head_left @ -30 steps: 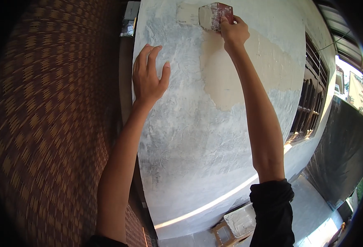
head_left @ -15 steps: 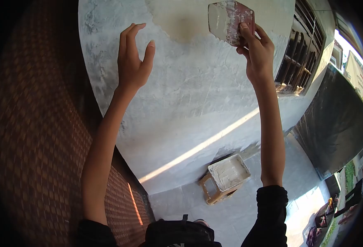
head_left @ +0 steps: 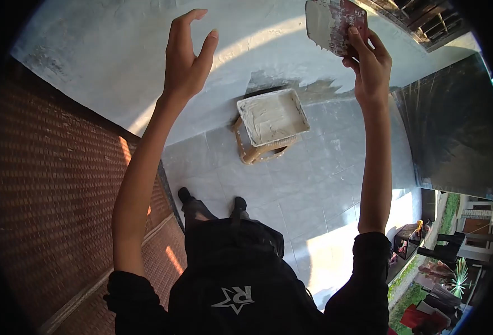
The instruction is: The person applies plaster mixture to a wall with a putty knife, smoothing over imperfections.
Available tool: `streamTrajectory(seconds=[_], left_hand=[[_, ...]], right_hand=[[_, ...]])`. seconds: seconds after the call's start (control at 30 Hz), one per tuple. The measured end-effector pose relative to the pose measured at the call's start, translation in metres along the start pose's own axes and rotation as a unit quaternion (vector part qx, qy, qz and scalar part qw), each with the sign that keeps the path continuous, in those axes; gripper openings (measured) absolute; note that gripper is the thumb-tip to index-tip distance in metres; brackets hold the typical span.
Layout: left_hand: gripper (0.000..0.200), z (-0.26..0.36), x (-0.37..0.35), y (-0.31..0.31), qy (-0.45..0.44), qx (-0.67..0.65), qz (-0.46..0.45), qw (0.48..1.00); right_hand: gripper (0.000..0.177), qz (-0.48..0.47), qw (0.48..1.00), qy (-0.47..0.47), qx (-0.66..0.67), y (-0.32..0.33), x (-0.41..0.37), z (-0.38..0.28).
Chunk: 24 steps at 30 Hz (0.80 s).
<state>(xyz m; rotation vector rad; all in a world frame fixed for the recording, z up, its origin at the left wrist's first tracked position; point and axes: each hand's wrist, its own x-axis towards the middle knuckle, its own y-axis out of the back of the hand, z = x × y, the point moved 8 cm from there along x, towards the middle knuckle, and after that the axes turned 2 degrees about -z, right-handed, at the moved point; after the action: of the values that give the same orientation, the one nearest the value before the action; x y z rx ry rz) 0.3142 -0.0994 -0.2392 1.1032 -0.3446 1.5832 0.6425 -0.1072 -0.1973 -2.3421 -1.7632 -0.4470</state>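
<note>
Between the thumb and fingers of my right hand [head_left: 374, 70] is a flat reddish scraper [head_left: 336, 25], its far side coated with pale grey wet plaster. It is held up at the top right, in front of the wall [head_left: 118, 67]. My left hand [head_left: 187, 58] is raised at the upper left, fingers and thumb apart, holding nothing. Below and between both hands, a rectangular tray [head_left: 304, 118] of creamy plaster [head_left: 274, 117] rests on a tan stool [head_left: 263, 154] near the foot of the wall.
A brown woven panel [head_left: 62, 190] runs along the left. Grey tiles [head_left: 313, 173] cover the floor, with my feet [head_left: 239, 204] on them. A dark sheet [head_left: 453, 128] hangs at the right, a barred window [head_left: 430, 19] above it. A rack [head_left: 408, 240] stands lower right.
My view has tilted down, bringing the tray, floor and my feet further into sight. The scraper stays in my right hand, and my left hand stays raised and apart from everything.
</note>
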Motion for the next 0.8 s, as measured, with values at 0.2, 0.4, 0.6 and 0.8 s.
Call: streamTrajectory(seconds=[0.2,0.4,0.6,0.8], left_hand=[[0.041,-0.011,-0.081,-0.071,0.104,-0.018,-0.084,0.991],[0.041,-0.057,-0.161,-0.134,0.177,-0.054,-0.120,0.975],[0.038,-0.084,-0.270,-0.193,0.316,-0.045,-0.153,0.935],[0.044,-0.100,-0.365,-0.241,0.392,0.014,-0.159,0.906]], right_hand=[[0.036,0.016,0.994,-0.103,-0.028,0.040,-0.038,0.097],[0.040,0.012,0.980,-0.173,-0.103,0.062,-0.079,0.188],[0.033,-0.045,0.940,-0.246,-0.235,0.082,-0.103,0.307],[0.027,-0.140,0.924,-0.199,-0.296,0.095,-0.093,0.431]])
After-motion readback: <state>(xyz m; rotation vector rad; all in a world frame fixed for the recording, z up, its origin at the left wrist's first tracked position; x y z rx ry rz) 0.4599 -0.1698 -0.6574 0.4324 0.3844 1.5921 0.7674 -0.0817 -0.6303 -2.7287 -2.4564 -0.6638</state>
